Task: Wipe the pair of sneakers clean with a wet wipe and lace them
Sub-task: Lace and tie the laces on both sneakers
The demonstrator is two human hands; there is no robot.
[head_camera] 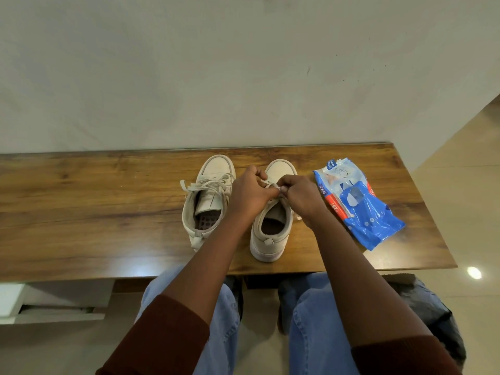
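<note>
Two off-white sneakers stand side by side on a wooden table (pixel 81 201), toes pointing away from me. The left sneaker (pixel 208 201) has its laces threaded loosely, its tongue folded inward. Both my hands are over the lace area of the right sneaker (pixel 272 228). My left hand (pixel 250 192) is curled and pinches a white lace (pixel 267 184). My right hand (pixel 297 196) pinches the lace end from the other side, fingertips almost touching the left hand. The laces beneath my hands are mostly hidden.
A blue and white wet wipe pack (pixel 354 201) lies flat to the right of the sneakers, near the table's right end. A pale wall runs behind the table. My knees in blue jeans are under the front edge. A dark bag (pixel 433 315) sits on the floor at right.
</note>
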